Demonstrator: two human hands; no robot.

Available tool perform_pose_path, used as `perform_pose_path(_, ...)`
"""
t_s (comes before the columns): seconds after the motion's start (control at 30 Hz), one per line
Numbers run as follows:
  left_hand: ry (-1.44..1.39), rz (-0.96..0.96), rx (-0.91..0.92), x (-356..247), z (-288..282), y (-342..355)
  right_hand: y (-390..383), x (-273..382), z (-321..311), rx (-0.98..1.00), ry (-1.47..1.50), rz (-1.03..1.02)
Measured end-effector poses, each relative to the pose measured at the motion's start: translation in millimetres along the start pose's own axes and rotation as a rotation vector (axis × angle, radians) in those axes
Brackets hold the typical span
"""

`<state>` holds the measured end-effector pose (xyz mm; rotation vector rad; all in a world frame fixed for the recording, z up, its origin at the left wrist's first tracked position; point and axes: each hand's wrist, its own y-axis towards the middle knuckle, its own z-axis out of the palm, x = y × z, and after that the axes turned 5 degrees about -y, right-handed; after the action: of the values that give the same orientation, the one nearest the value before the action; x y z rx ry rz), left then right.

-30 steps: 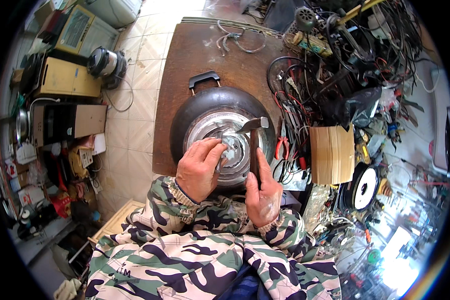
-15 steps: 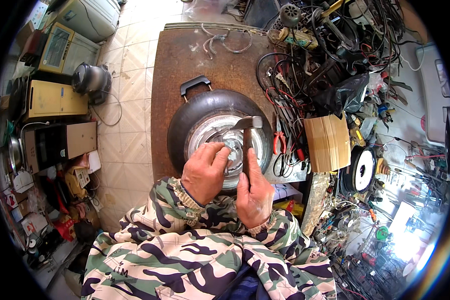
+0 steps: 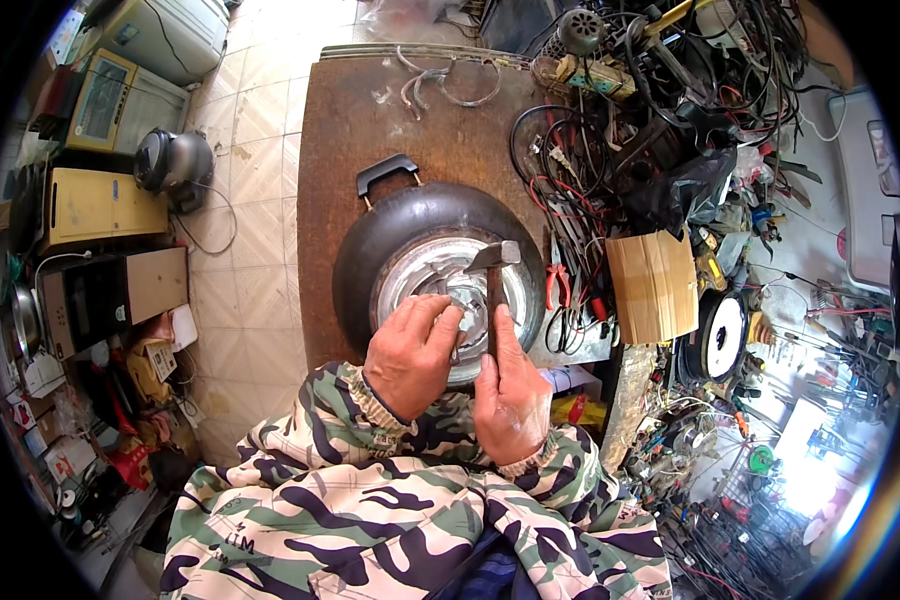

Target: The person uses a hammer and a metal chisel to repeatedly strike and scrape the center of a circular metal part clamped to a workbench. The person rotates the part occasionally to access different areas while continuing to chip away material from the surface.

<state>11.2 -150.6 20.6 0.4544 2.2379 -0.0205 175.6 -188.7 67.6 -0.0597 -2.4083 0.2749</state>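
A rounded black pot [image 3: 368, 250] with a side handle [image 3: 388, 172] rests on the brown worktop, its silvery round middle [image 3: 410, 268] facing up. My right hand [image 3: 513, 405] is wrapped round the handle of a hammer [image 3: 496, 258], the thumb and forefinger laid along the shaft. The hammer's metal head hangs over the silvery part; whether it touches is unclear. Just left of the shaft, my left hand [image 3: 410, 352] is closed in a pinch over the same part. A small metal piece shows at its fingertips, mostly hidden, and its kind cannot be made out.
Red-handled pliers [image 3: 557, 286], a cardboard piece [image 3: 654, 288] and a heap of cables [image 3: 570, 150] lie to the right of the pot. A black-and-white spool [image 3: 722, 336] stands beyond the cardboard. Loose wire [image 3: 425, 80] lies at the worktop's far end.
The hammer head has tilted and come slightly lower over the pot. My left hand keeps its pinch in about the same place. The whole view has shifted a little.
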Motion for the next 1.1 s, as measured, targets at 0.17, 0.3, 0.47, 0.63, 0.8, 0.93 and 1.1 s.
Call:
perform_pose_path(0.17, 0.007, -0.021, -0.006, -6.7, 1.3, 2.5, -3.9, -2.2, -13.2, 0.028, -0.05, 0.007)
perform_pose_path(0.3, -0.001, -0.007, 0.005, -4.8, 1.4, 3.6, -2.4, -7.1, -10.9, 0.036, -0.075, -0.024)
perform_pose_path(0.47, -0.005, -0.004, -0.002, -3.2, 2.4, 4.5, -1.9, -2.4, -14.4, 0.02, -0.075, -0.009)
perform_pose_path(0.63, -0.015, -0.011, -0.011, -0.7, 1.2, 4.4, -1.9, -5.8, -9.8, 0.032, -0.096, -0.04)
perform_pose_path(0.8, -0.011, -0.02, -0.015, -1.5, 3.8, 4.9, -6.2, 4.9, -19.7, 0.089, -0.065, 0.111)
perform_pose_path(0.93, -0.014, -0.013, 0.005, -4.0, -0.4, 7.7, 0.0, 3.9, -21.7, 0.115, -0.072, 0.069)
perform_pose_path(1.1, 0.004, 0.0, -0.011, -0.6, 0.8, 8.6, -4.5, 2.1, -19.5, 0.085, -0.102, 0.018)
